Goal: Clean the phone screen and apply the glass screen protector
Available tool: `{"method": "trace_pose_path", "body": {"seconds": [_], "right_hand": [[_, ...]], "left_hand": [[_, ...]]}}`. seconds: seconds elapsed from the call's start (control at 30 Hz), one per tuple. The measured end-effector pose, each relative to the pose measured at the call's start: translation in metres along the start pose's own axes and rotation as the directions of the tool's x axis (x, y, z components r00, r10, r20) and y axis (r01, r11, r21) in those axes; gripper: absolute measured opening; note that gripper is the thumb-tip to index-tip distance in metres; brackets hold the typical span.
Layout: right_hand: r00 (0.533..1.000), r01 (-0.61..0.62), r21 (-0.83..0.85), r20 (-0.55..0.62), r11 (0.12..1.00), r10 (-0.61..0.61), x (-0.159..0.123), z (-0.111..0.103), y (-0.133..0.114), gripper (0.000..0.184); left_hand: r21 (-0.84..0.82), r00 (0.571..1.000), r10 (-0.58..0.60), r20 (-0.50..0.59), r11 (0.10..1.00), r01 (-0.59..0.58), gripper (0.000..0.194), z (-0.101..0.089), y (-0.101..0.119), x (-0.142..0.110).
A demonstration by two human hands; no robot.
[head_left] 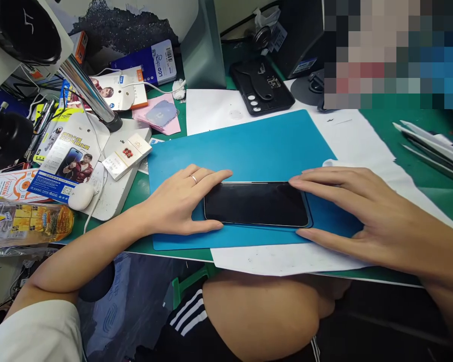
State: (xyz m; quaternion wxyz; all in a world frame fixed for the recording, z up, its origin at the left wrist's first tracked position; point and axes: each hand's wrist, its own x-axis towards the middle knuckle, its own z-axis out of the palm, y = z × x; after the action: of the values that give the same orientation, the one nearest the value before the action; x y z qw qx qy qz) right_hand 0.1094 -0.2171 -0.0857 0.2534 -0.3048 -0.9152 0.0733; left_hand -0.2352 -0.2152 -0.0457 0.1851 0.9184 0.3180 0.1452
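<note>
A smartphone with a dark screen lies flat on the blue work mat. Along its right end a thin blue-grey edge shows beneath the black glass. My left hand, with a ring on one finger, grips the phone's left end, thumb at the near edge and fingers at the far edge. At the right end, my right hand holds the same two edges between thumb and fingertips. The phone's underside is hidden.
A cigarette pack rests on the white base of a stand at left. Nearby lie boxes, cables and a drink bottle. Behind the mat is a black phone case. Tweezer-like tools lie at right; white paper sticks out under the mat.
</note>
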Motion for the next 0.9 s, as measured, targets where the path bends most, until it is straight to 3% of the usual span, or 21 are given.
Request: {"method": "trace_pose_path", "body": {"seconds": [0.9], "right_hand": [[0.998,-0.053,0.008,0.027,0.999,0.053,-0.0045,0.0017,0.0034,0.07]], "left_hand": [[-0.116,0.997,-0.072,0.016,0.991,0.073,0.078,0.002,0.0004,0.0006]]}}
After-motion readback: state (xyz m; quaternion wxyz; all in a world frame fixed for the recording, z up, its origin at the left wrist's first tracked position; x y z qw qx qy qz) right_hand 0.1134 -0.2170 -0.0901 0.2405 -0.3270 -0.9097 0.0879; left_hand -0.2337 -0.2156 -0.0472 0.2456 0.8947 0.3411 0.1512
